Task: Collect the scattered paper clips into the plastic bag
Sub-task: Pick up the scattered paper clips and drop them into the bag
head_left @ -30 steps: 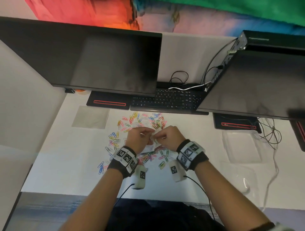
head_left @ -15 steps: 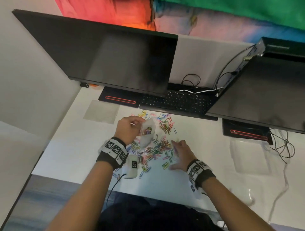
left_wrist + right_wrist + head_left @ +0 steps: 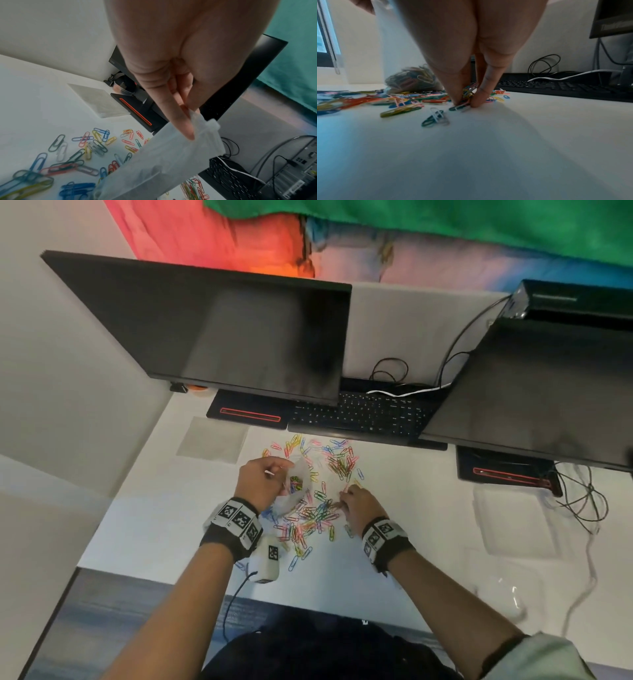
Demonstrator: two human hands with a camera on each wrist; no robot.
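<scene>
The left hand (image 3: 258,484) held the plastic bag (image 3: 294,487), its thumb and fingers (image 3: 178,119) pinched on the bag's top edge, so the left grip was clenched on the bag. The bag hung from that pinch with its mouth turned towards the right hand, its lower end down among the clips, and a small bunch of coloured clips showed through its clear wall.

The right hand (image 3: 359,505) was lowered to the worktop (image 3: 394,546), thumb and fingertips (image 3: 477,101) drawn together on a few clips and touching the surface; that grip was grasping a small cluster of paper clips (image 3: 468,92), and a dark green one (image 3: 458,107) lay under the fingertips.

The scattered paper clips (image 3: 315,515) lay in a loose multicoloured spread between the two hands and beyond them towards the far edge of the worktop, thickest just left of the right hand, with another dense patch near the keyboard (image 3: 363,414). A few stray clips lay nearer the front edge, beside the left wrist.

Past the clips, the keyboard sat along the far edge under two dark monitors (image 3: 219,333). A grey square pad (image 3: 212,440) lay towards the far left corner. Loose cables (image 3: 582,498) trailed along the right side of the worktop.
</scene>
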